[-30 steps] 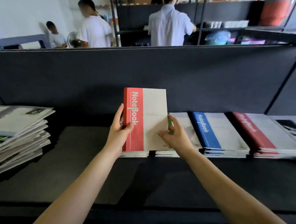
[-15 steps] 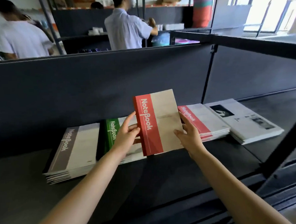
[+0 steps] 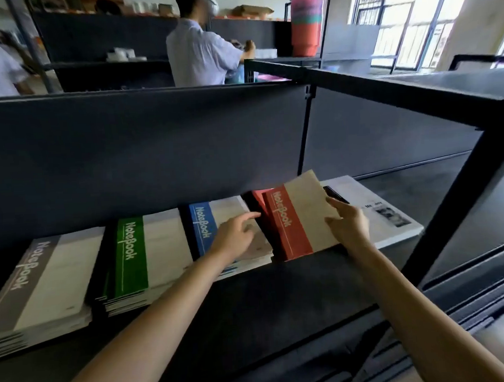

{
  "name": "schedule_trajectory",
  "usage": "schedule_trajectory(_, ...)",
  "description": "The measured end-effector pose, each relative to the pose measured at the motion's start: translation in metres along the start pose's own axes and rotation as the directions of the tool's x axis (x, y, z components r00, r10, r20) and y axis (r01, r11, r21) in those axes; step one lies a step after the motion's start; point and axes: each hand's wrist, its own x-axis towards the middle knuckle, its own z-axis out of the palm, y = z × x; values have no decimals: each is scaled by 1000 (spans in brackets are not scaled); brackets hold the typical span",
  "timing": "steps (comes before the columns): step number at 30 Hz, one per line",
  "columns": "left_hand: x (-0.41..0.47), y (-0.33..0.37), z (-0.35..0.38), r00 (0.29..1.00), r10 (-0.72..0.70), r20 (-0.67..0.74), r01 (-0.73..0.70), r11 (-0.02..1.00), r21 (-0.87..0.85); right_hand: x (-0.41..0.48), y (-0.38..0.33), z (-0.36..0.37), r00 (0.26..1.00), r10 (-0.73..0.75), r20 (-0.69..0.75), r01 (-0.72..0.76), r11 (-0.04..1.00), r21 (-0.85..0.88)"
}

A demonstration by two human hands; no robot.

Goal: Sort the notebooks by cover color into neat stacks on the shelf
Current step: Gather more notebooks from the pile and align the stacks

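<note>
The red notebook [image 3: 299,217] now lies tilted low over the red stack [image 3: 258,200]; half a second ago I held it upright in both hands, clear of the shelf [image 3: 279,291]. My right hand [image 3: 349,223] pinches its right edge, while my left hand [image 3: 235,238] has let go, fingers loosely extended above the blue stack [image 3: 205,222]. I judge placement nearly complete, squaring outstanding.

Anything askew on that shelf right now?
Only the red notebook: it is tilted and not yet flat or squared on the red stack. The right hand grips its right edge. The left hand is open over the blue stack. Nothing else stands out.
</note>
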Motion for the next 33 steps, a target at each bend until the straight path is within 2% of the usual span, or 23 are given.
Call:
schedule_trajectory(3, 15, -2, 17, 998, 6, 58, -19, 973, 228, 10, 10, 9, 998, 12, 69, 8, 958, -287)
schedule_trajectory(5, 18, -8, 28, 997, 18, 78, -53, 882, 468, 15, 15, 18, 987, -27, 157, 102, 863, -495)
schedule_trajectory(7, 18, -15, 33, 998, 10, 63, -45, 811, 583, 19, 16, 28, 967, -67, 247, 206, 776, -597)
schedule_trajectory(11, 19, -20, 35, 998, -40, 52, 1, 807, 590, 27, 11, 47, 946, -66, 318, 247, 781, -573)
schedule_trajectory(14, 19, -17, 34, 995, -67, 67, 5, 745, 667, 33, 10, 62, 956, -30, 292, 212, 758, -617)
schedule_trajectory(19, 20, -16, 35, 987, -114, 109, 9, 730, 683, 36, 15, 72, 973, -54, 222, 191, 728, -659)
schedule_trajectory(29, 32, -11, 45, 980, -177, 86, 68, 717, 694, 38, 16, 74, 971, -93, 222, 219, 726, -652)
schedule_trajectory(31, 33, -12, 44, 979, -182, 87, 73, 723, 687, 37, 18, 74, 971, -93, 220, 215, 737, -641)
schedule_trajectory(33, 33, -6, 40, 975, -200, 100, 100, 790, 605, 38, 18, 74, 970, -81, 231, 213, 745, -632)
